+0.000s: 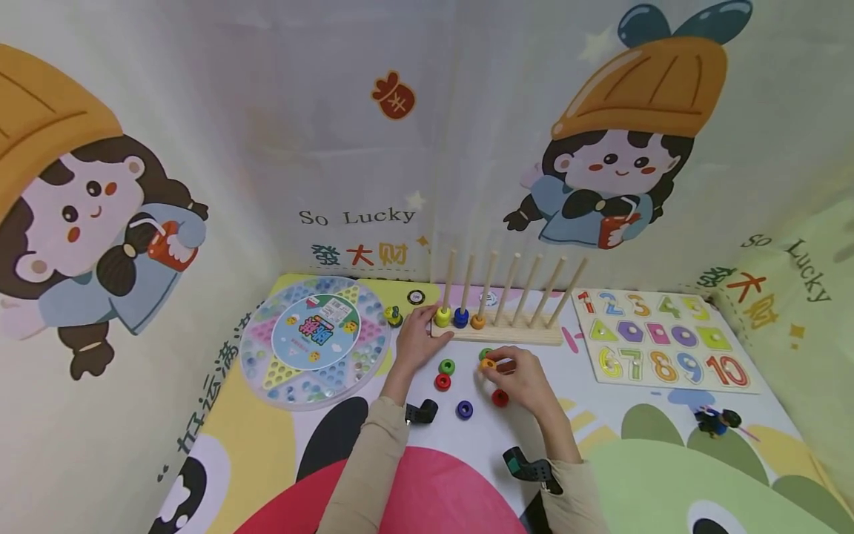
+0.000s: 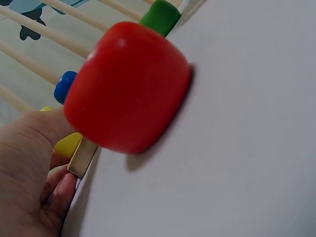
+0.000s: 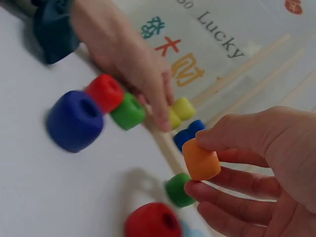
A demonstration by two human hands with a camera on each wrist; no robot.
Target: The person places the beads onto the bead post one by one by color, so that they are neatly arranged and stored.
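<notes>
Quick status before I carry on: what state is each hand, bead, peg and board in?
Left hand: holding the left end of the wooden base.
Right hand: pinching an orange bead, off the pegs.
Three leftmost pegs: loaded; yellow, blue, orange.
Other four pegs: bare.
Green beads, red beads, dark blue bead: loose on the table.
Number board, round game board: lying flat.

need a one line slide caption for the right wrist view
The right hand pinches an orange bead while the left hand holds the wooden peg rack.
</notes>
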